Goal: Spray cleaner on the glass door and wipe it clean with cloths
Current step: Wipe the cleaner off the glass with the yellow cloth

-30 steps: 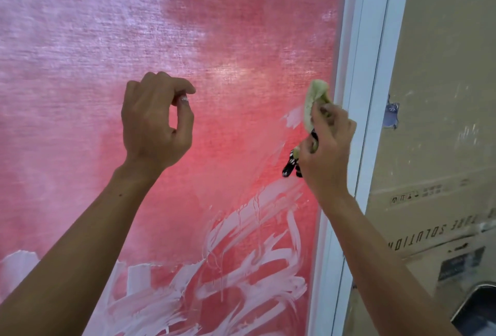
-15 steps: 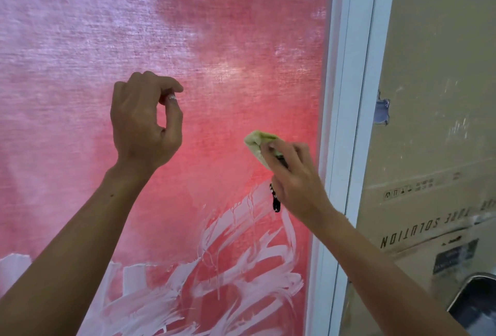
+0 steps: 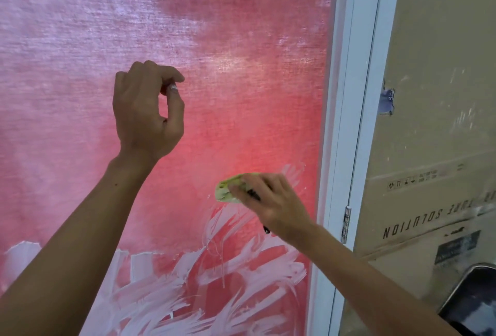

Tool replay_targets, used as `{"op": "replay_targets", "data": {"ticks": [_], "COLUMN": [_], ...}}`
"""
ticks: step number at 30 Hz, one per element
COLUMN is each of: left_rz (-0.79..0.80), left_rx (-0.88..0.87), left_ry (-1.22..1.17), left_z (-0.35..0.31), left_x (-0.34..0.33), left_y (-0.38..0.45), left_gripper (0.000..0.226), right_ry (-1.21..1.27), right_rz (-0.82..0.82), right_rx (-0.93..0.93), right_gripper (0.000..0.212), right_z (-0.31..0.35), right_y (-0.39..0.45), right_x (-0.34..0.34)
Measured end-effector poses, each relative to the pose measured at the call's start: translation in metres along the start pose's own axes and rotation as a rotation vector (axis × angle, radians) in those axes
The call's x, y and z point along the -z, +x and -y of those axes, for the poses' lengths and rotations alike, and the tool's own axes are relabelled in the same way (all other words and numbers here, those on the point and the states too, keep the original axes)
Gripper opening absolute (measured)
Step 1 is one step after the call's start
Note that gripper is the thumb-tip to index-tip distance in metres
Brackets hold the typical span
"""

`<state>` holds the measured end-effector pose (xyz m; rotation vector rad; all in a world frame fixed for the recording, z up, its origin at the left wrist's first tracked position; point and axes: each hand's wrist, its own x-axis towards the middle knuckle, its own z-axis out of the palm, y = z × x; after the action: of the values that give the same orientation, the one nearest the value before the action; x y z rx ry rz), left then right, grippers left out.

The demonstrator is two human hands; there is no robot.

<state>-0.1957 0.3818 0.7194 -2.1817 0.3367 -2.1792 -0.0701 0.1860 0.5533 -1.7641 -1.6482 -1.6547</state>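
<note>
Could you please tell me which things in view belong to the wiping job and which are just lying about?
In use: glass door, white cleaner smears, green cloth gripped by the right hand.

Just there: cardboard box, door hinge, white frame.

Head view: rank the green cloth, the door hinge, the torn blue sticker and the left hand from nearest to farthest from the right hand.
1. Green cloth: pressed on the glass under the right hand's fingers.
2. Door hinge: just to its right, on the white frame.
3. Left hand and torn blue sticker: too close to call; the hand is up and left, the sticker up and right on the cardboard.
</note>
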Motion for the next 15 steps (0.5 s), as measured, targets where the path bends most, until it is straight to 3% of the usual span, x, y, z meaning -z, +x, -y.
{"op": "replay_targets", "data": {"ticks": [1, 3, 5, 7, 9, 10, 12, 14, 15], "left_rz": [0.000, 0.008, 0.019, 0.022, 0.027, 0.030, 0.033, 0.038, 0.040], "left_rx": [0.002, 0.001, -0.001, -0.001, -0.008, -0.010, -0.010, -0.007, -0.006], "left_ry": [0.000, 0.004, 0.007, 0.017, 0.022, 0.021, 0.017, 0.006, 0.000], "left_z": [0.000, 0.000, 0.000, 0.000, 0.000, 0.000, 0.000, 0.001, 0.002], "left_x": [0.001, 0.001, 0.001, 0.000, 0.000, 0.000, 0.000, 0.002, 0.003], "left_y": [0.000, -0.001, 0.000, 0.000, -0.001, -0.001, 0.000, 0.000, 0.000], "left_gripper": [0.015, 0.015, 0.015, 0.015, 0.015, 0.015, 0.015, 0.015, 0.015], "right_ry": [-0.002, 0.032, -0.030, -0.048, -0.045, 0.072, 0.215, 0.098, 0.095], "right_rz": [-0.015, -0.133, -0.278, -0.352, -0.294, -0.212, -0.059, 0.003, -0.009], "right_rx": [-0.054, -0.334, -0.608, -0.747, -0.727, -0.661, -0.393, -0.101, -0.043], "right_gripper": [0.036, 0.034, 0.046, 0.052, 0.038, 0.029, 0.027, 0.034, 0.037], "right_z": [-0.009, -0.031, -0.052, -0.053, -0.021, 0.008, 0.062, 0.093, 0.092], "right_y": [0.004, 0.022, 0.039, 0.046, 0.046, 0.043, 0.029, 0.008, 0.002], "right_x": [0.002, 0.011, 0.016, 0.012, -0.001, -0.009, -0.020, -0.031, -0.035]}}
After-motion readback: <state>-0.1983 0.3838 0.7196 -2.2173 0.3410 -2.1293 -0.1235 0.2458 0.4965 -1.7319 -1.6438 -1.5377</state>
